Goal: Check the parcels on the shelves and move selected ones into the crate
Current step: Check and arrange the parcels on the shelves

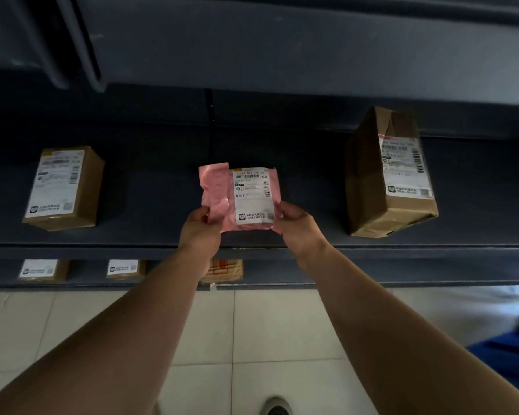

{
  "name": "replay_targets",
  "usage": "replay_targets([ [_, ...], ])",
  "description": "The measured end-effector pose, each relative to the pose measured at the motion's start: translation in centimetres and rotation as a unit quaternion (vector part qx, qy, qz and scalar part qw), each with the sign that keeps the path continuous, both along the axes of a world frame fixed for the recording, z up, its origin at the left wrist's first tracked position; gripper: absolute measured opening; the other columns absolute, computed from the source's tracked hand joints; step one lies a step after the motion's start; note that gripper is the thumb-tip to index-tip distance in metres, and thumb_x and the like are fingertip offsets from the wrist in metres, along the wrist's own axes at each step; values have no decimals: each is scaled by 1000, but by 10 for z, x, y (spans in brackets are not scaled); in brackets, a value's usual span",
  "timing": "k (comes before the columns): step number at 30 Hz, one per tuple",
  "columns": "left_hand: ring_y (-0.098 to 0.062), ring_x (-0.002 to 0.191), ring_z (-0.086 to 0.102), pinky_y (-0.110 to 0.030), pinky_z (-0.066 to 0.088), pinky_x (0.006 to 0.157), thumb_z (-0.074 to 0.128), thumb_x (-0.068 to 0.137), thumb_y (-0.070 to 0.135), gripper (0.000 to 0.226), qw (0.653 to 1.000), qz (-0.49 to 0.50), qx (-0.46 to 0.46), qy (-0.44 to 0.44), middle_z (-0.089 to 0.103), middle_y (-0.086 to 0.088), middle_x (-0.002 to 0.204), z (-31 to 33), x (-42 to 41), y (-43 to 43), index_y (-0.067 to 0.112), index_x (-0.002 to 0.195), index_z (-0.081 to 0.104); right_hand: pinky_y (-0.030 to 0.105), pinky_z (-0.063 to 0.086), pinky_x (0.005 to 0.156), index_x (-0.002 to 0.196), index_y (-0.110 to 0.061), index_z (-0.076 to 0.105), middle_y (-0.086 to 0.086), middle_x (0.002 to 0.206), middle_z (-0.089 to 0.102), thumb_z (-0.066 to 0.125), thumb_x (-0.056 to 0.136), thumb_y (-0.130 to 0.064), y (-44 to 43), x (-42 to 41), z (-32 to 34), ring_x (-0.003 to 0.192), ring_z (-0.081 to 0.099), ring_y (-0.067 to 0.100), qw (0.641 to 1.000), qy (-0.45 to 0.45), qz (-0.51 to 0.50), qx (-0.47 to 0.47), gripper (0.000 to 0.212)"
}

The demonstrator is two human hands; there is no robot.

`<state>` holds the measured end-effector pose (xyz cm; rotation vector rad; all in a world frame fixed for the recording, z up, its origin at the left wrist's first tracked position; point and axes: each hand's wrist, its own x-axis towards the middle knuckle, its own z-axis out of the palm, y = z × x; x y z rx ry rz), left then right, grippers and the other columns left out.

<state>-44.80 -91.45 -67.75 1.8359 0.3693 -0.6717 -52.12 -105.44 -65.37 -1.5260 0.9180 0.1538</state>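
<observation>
Your forearms fill the lower half of the frame, reaching up from both bottom corners to the middle, with the toe of a shoe (pixel 277 408) on the floor tiles (pixel 261 330) between them. Your left hand (pixel 200 230) pinches the lower left corner of the pink parcel (pixel 215 187), and your right hand (pixel 295 224) pinches its lower right edge. Both sets of fingers are curled onto the soft bag.

You hold the parcel at the centre of the frame, over the front part of the dark shelf (pixel 162 232), about midway between the box on the left (pixel 63 188) and the taller box on the right (pixel 390 175). I can't tell whether its far end touches the shelf. Its white label (pixel 253 194) faces you, the long side running up and down the frame, so it sits ready to read.

If you pick this one, the move turns to the lower right of the frame. A blue shape (pixel 510 354) there is probably the crate, and your right hand is the nearer one. It is blurred and cut off by the frame edge, so its opening cannot be made out.

Most of the label's print is too small to read. The boxes on the lower shelf (pixel 126 269) show only their front strips.
</observation>
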Motion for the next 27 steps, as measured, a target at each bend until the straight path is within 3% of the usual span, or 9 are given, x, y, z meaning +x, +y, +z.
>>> replay_targets([
  [3, -23, 84, 63, -31, 46, 62, 56, 93, 27, 15, 999, 20, 31, -23, 66, -7, 99, 6, -5, -5, 19, 105, 60, 29, 58, 79, 112, -22, 62, -14, 92, 66, 51, 96, -4, -3, -12, 15, 87, 67, 15, 999, -20, -32, -16, 26],
  [5, -17, 76, 59, -25, 41, 55, 56, 93, 22, 16, 996, 61, 41, -50, 64, -5, 96, 16, -14, -10, 14, 107, 58, 9, 50, 53, 122, -19, 61, -12, 94, 63, 52, 95, -3, -10, -25, 27, 72, 60, 4, 996, -34, -76, -43, 32],
  [7, -19, 83, 62, -23, 40, 55, 55, 91, 18, 21, 990, 86, 53, -98, 62, -3, 102, 24, -24, -16, 15, 112, 56, 7, 44, 45, 119, -18, 65, -9, 88, 65, 53, 95, -5, -21, -42, 40, 61, 57, 1, 988, -58, -109, -89, 30],
  [10, -21, 105, 61, -26, 51, 72, 54, 89, 8, 34, 986, 78, 27, -144, 58, -3, 122, 43, -43, -38, 16, 122, 54, 10, 47, 48, 105, -16, 71, -10, 75, 64, 57, 93, -7, -45, -67, 62, 52, 58, -2, 970, -96, -164, -154, 21],
  [13, -21, 115, 54, -31, 49, 93, 54, 90, 2, 36, 990, 62, -25, -126, 54, -4, 128, 67, -66, -72, 12, 125, 52, 23, 58, 72, 95, -17, 72, -16, 80, 64, 59, 90, -10, -80, -89, 79, 69, 63, 3, 938, -97, -238, -232, 16],
  [16, -15, 113, 54, -20, 38, 86, 56, 92, 12, 38, 994, -18, -61, -90, 56, -5, 129, 78, -81, -111, 15, 129, 51, 40, 58, 83, 102, -20, 69, -7, 88, 70, 58, 91, -17, -117, -104, 81, 82, 68, 13, 926, -76, -272, -252, 16],
  [21, -18, 135, 41, -26, 32, 103, 51, 98, 29, 53, 986, -148, -76, -30, 40, 0, 151, 79, -93, -168, 21, 148, 34, 26, 47, 92, 132, -13, 56, 1, 121, 65, 57, 94, -17, -160, -113, 70, 103, 60, 12, 958, -48, -252, -129, 37],
  [24, -21, 135, 42, -26, 33, 101, 49, 98, 33, 52, 986, -151, -69, 0, 41, 0, 150, 74, -93, -196, 23, 148, 33, 20, 41, 84, 139, -13, 49, 2, 128, 59, 54, 97, -20, -173, -110, 58, 107, 54, 9, 970, -51, -232, -56, 43],
  [27, -20, 125, 49, -29, 40, 97, 50, 98, 35, 49, 986, -133, -95, 18, 50, 2, 141, 66, -89, -214, 29, 145, 37, 18, 47, 76, 138, -18, 50, 0, 126, 62, 53, 97, -26, -181, -106, 47, 107, 60, 13, 977, -68, -202, 7, 42],
])
